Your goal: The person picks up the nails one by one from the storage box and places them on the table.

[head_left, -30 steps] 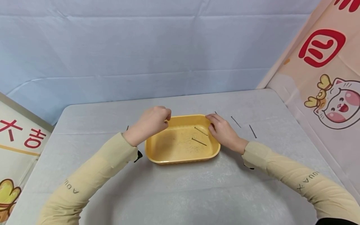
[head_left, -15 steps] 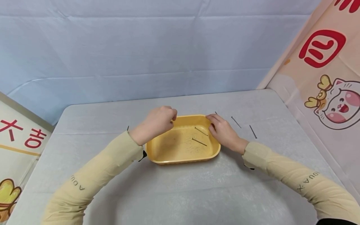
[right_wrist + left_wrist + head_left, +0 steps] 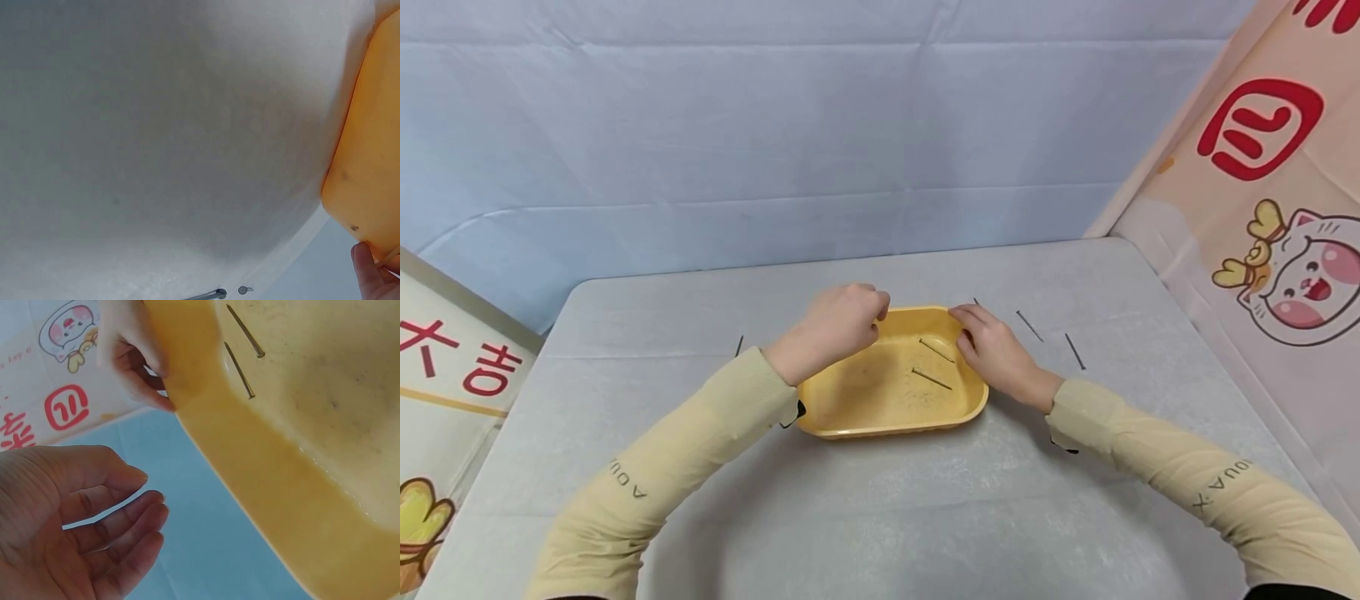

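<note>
A yellow plastic tray (image 3: 887,432) stands on the table with two nails (image 3: 932,379) lying inside it toward its right end. My right hand (image 3: 1000,354) grips the tray's right far corner at the rim; in the right wrist view its fingertips (image 3: 367,269) touch the tray wall. Above the tray's left far part hovers my left hand (image 3: 837,327). The left wrist view shows that hand (image 3: 94,519) with loosely bent fingers, thumb apart from them and nothing between, beside the tray's outer wall (image 3: 250,481).
Right of the tray lie two loose nails (image 3: 1030,326) on the grey table (image 3: 925,508), and the end of another (image 3: 976,300) shows behind the right hand. One more nail (image 3: 740,345) lies left, partly behind the left forearm. A cloth wall (image 3: 850,150) rises behind.
My left hand has moved rightward over the tray's far side, uncovering more of the nail on the left. The right hand, tray and nails have stayed in place.
</note>
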A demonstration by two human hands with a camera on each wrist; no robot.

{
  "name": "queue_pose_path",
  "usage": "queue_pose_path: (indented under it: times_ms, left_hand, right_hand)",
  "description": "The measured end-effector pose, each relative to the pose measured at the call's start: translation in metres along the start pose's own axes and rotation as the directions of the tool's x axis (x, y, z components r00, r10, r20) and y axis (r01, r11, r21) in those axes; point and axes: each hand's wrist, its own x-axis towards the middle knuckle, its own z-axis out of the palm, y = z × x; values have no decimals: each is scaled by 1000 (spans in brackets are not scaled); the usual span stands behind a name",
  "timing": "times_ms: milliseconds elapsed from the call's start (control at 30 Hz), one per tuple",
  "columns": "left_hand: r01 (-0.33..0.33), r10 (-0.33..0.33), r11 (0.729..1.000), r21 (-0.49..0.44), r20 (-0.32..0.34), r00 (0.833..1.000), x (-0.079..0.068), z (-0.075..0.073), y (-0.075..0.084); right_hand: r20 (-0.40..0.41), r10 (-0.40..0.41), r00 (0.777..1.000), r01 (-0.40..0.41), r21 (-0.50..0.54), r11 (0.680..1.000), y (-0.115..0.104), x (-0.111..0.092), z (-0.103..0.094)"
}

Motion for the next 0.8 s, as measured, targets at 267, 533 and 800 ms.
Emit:
queue_pose_path:
  times_ms: [267,533,800]
  left_hand:
    - [-51,51,999,8,-13,999,7,3,1]
    - [-72,72,997,27,-27,997,11,6,3]
    - [-90,93,993,75,-34,995,17,11,8]
  right_hand:
    - [0,-4,1000,4,-3,1000,-1,0,-1]
    - [4,-6,1000,6,0,1000,-1,-1,-2]
    - [7,-2,1000,2,-4,1000,-1,-1,-2]
